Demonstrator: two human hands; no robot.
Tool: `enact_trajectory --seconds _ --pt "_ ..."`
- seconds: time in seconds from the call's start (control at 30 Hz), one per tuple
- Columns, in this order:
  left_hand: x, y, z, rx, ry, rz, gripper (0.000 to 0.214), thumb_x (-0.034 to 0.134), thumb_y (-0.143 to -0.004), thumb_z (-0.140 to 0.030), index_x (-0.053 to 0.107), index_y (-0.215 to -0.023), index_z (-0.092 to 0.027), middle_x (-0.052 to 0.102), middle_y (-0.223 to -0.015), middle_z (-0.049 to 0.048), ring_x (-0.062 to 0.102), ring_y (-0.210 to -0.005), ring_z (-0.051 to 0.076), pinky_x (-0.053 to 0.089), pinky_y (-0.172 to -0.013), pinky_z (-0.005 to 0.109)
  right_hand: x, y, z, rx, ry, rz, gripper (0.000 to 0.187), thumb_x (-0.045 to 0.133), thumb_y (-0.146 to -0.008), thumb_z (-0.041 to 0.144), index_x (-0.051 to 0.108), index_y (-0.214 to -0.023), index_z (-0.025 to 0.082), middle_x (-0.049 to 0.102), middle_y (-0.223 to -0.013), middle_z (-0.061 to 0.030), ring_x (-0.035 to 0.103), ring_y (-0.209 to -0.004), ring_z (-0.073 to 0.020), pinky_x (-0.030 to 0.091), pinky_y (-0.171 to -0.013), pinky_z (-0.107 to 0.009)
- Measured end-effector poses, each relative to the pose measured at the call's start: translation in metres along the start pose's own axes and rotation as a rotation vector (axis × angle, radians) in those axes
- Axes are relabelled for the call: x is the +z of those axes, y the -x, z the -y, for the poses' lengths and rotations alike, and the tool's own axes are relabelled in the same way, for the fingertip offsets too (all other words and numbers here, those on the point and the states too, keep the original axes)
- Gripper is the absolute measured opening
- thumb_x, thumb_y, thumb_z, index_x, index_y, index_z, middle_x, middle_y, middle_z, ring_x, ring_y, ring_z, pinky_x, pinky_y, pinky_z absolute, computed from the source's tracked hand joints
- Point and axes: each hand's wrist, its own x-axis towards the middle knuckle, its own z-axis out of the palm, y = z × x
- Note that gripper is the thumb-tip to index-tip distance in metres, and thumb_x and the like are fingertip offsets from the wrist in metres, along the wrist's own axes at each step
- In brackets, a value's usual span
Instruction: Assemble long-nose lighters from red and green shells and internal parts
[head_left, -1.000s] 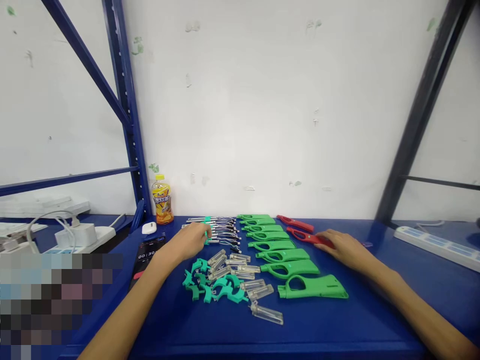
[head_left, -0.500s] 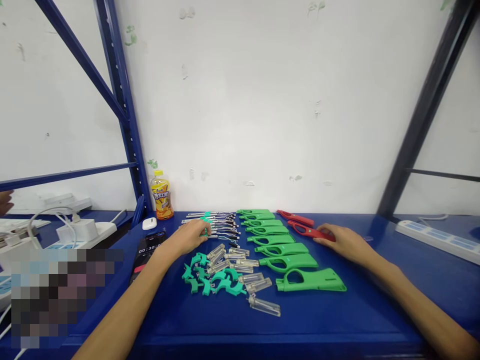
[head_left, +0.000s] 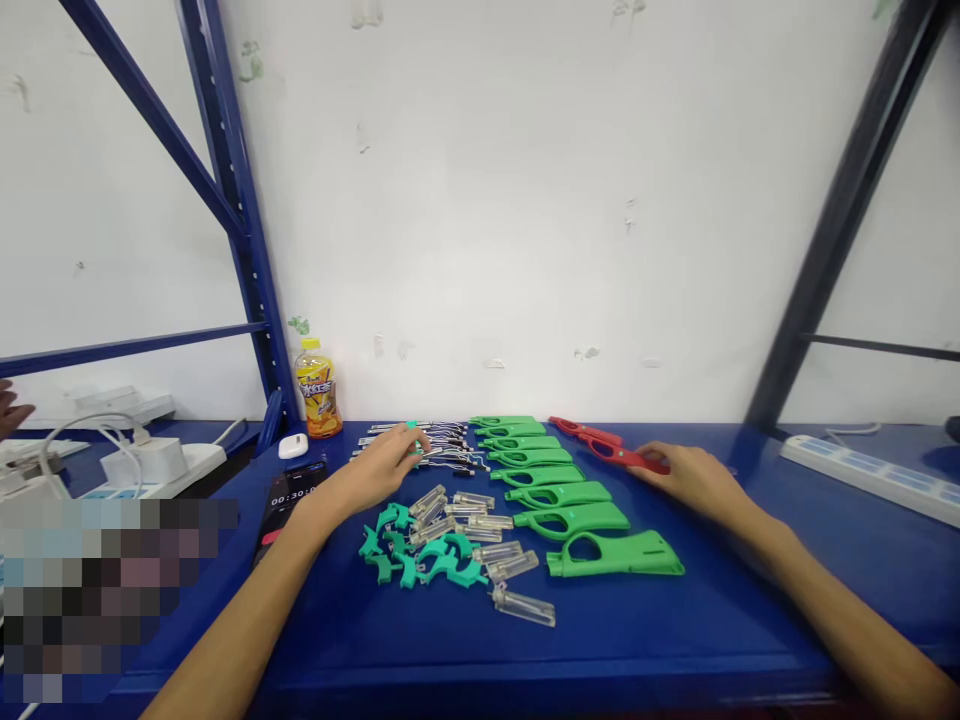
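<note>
My left hand (head_left: 382, 468) is at the back left of the table with its fingertips pinched on a thin metal tube with wires (head_left: 436, 452). Around it lie several more such tubes in a stack, partly hidden by the hand. My right hand (head_left: 688, 482) grips the wide end of a red lighter shell (head_left: 611, 452), whose narrow end points left. Another red lighter shell (head_left: 581, 431) lies just behind. Between my hands, several green lighter shells (head_left: 574, 521) form a column. Nearer me are clear fuel tanks (head_left: 525, 606) and a pile of teal triggers (head_left: 435, 563).
A drink bottle (head_left: 319, 390), a white earphone case (head_left: 293, 446) and a phone (head_left: 289, 500) showing a timer stand at the left. Power strips (head_left: 862, 478) lie at both sides. Blue shelf posts (head_left: 240, 220) frame the table. Another person's hand (head_left: 11, 410) shows at the left edge.
My left hand has lifted slightly at the tubes, and the wires by its fingertips have shifted. My right hand and the red shell have moved slightly, the shell drawing nearer the green ones.
</note>
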Motion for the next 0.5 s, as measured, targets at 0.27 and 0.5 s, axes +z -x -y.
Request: enact_trajectory --seconds 0.27,0.5 --pt "-0.018 0.002 -0.041 0.025 0.122 -0.203 0.023 0.043 -0.110 -0.027 0.064 -0.115 -0.022 0.066 -0.112 0.0067 0.066 -0.099 0.024 0.054 -0.093 0.042 -0.026 0.001 0.015 0.000 -0.149 -0.139 0.049 0.055 -0.096 0.060 0.079 -0.114 0.021 0.085 -0.110 -0.0124 0.081 -0.098 -0.0350 0.062 -0.083 -0.043" --pt "-0.055 0.056 -0.083 -0.045 0.217 -0.266 0.034 0.047 -0.110 -0.049 0.071 -0.122 -0.027 0.075 -0.121 0.0071 0.071 -0.110 0.026 0.058 -0.091 0.033 -0.085 0.075 0.072 -0.138 -0.329 -0.212 0.047 0.062 -0.098 0.064 0.078 -0.124 0.029 0.085 -0.113 -0.0069 0.082 -0.100 -0.0321 0.067 -0.085 -0.038"
